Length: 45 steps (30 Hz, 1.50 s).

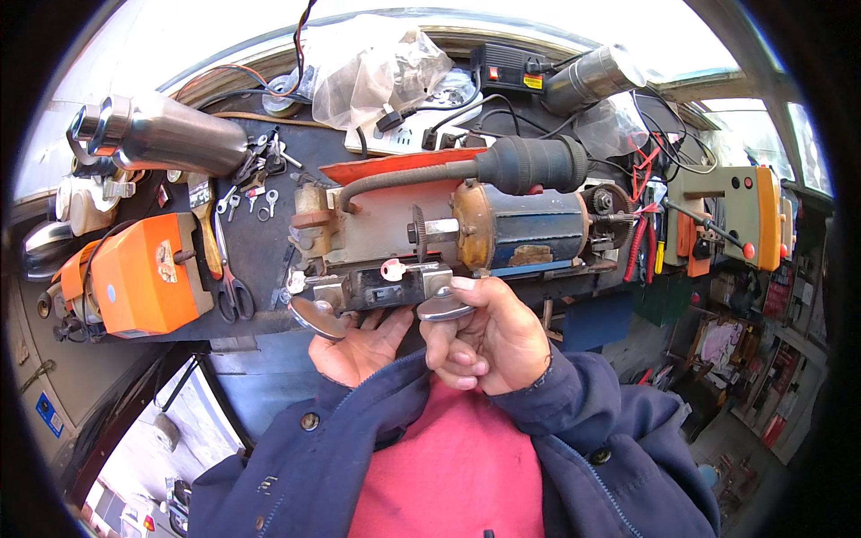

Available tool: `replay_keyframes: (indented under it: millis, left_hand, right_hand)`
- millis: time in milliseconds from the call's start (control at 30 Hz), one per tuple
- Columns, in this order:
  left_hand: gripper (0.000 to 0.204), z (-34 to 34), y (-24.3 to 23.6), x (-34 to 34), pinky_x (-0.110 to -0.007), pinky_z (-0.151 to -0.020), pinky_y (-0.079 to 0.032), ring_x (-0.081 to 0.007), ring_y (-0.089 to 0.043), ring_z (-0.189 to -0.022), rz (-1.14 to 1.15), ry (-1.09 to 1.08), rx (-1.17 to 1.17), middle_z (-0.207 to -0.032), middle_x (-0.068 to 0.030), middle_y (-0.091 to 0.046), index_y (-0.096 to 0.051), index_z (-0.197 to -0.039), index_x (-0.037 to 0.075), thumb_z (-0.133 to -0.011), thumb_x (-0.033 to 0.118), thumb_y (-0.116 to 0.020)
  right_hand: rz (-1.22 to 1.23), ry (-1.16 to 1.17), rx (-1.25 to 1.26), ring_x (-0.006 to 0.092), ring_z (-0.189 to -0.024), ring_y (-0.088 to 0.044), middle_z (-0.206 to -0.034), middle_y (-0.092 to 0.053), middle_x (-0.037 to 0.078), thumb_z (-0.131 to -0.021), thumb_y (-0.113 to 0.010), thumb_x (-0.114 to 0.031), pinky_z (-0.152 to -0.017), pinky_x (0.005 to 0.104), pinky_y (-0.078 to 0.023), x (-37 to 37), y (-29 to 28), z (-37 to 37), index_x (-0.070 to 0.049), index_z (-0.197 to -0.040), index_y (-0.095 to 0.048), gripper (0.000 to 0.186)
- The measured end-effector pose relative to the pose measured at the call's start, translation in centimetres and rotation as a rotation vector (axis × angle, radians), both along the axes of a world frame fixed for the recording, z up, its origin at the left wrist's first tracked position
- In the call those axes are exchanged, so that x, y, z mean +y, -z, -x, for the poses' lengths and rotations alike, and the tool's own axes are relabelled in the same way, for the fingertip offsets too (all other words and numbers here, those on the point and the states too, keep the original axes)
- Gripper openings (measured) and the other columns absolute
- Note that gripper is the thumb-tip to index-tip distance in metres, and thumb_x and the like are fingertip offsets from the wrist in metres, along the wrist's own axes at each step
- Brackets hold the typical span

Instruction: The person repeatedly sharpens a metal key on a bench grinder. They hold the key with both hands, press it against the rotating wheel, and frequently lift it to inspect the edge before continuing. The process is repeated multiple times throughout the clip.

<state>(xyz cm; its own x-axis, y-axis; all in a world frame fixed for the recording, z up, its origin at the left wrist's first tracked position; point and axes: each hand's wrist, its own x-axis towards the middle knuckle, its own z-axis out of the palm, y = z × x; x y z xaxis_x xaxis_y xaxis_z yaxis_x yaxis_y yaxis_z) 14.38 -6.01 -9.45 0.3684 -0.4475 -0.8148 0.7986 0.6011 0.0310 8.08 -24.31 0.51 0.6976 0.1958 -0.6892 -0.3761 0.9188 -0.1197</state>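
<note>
A key-cutting machine with a blue and brass-coloured motor (522, 226) stands at the bench's front edge. Its front carriage (372, 289) carries two round metal clamp knobs. My right hand (493, 336) is closed on the right clamp knob (445, 307), thumb on top and fingers curled below. Palm up, my left hand (363, 350) lies under the carriage beside the left clamp knob (317, 319), its fingers outstretched and their tips partly hidden. A pink-headed key (393, 270) sits on the carriage, close to the toothed cutting wheel (419, 231).
An orange machine (148, 276), scissors (231, 289), a paintbrush (204, 224) and loose keys (267, 208) lie at the left. Steel flasks (170, 136) and a white power strip (395, 136) stand behind. A yellow-and-grey machine (749, 218) is on the right.
</note>
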Motion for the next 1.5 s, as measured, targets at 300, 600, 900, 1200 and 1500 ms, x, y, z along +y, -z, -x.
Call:
replay_keyframes:
  millis: [300,600,900,1200,1500]
  left_hand:
    - [0.070,0.1,0.2,0.1,-0.066,-0.106,-0.044,-0.0534,-0.045,-0.129,-0.025,0.018,-0.041,-0.146,-0.0294,-0.034,-0.030,-0.146,-0.001,-0.095,0.042,-0.053]
    - [0.068,0.1,1.0,0.6,-0.063,-0.108,-0.043,-0.0519,-0.044,-0.131,0.051,0.063,-0.049,-0.146,-0.0272,-0.040,-0.038,-0.145,0.000,-0.093,0.041,-0.056]
    - [0.064,-0.1,1.2,1.0,-0.062,-0.110,-0.042,-0.0506,-0.046,-0.131,0.108,0.171,-0.104,-0.145,-0.0250,-0.046,-0.042,-0.145,0.001,-0.094,0.038,-0.053]
    - [0.062,-0.5,0.5,1.2,-0.059,-0.110,-0.042,-0.0457,-0.046,-0.134,0.026,0.358,-0.161,-0.144,-0.0240,-0.049,-0.043,-0.145,0.001,-0.092,0.030,-0.058]
    - [0.045,-1.1,1.7,2.7,-0.056,-0.107,-0.044,-0.0402,-0.054,-0.127,0.220,0.458,-0.157,-0.133,-0.0201,-0.058,-0.052,-0.134,0.005,-0.095,0.025,-0.059]
  right_hand:
    - [0.071,-0.013,-0.012,0.0099,-0.044,-0.031,-0.053,-0.047,0.005,-0.100,-0.039,-0.046,-0.045,0.0276,-0.034,0.3,0.2,0.3,0.008,-0.079,-0.066,0.064]
    - [0.031,0.021,-0.018,0.0099,-0.043,-0.031,-0.054,-0.046,0.005,-0.100,-0.038,-0.046,-0.045,0.0274,-0.034,0.2,0.3,0.3,0.008,-0.083,-0.065,0.062]
    - [0.022,0.032,-0.006,0.0094,-0.045,-0.034,-0.059,-0.056,0.007,-0.100,-0.037,-0.058,-0.045,0.0260,-0.033,0.2,-0.3,-0.2,0.003,-0.079,-0.067,0.071]
    - [-0.194,0.162,-0.010,0.0119,-0.044,-0.033,-0.055,-0.044,0.004,-0.098,-0.033,-0.047,-0.047,0.0286,-0.035,1.1,-0.2,-0.5,0.013,-0.091,-0.070,0.071]
    - [-0.138,0.155,-0.148,0.0121,-0.048,-0.038,-0.058,-0.049,0.006,-0.100,-0.026,-0.060,-0.049,0.0281,-0.037,1.3,0.6,0.2,0.013,-0.098,-0.070,0.085]
